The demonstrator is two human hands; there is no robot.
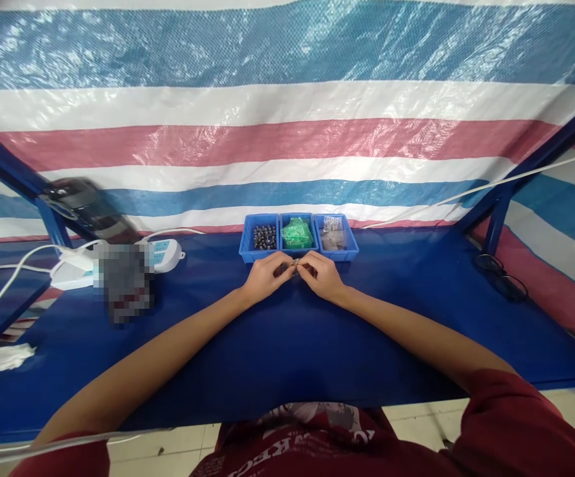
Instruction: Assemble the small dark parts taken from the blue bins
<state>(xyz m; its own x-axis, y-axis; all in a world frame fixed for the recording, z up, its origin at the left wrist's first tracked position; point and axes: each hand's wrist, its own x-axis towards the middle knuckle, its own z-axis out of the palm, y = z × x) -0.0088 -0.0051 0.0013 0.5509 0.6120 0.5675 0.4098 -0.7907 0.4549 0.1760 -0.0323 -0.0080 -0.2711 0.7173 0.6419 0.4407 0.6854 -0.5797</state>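
My left hand (267, 277) and my right hand (320, 274) meet fingertip to fingertip above the blue table (287, 351). Both are pinched closed around something small, mostly covered by the fingers and too small to name. Just beyond them three blue bins stand side by side. Small dark shiny parts fill the left bin (249, 256). In the middle bin (297, 254) lies a green item in clear plastic (297, 233). Clear plastic bags (334, 235) sit in the right bin (351, 253).
On the left are a white power strip (168, 255) with cables, a blurred-out dark object (127, 281), a dark bottle (93, 209) and a crumpled tissue (8, 356). Glasses (501, 277) lie at the right. A striped sheet (287, 142) hangs behind, between blue frame posts.
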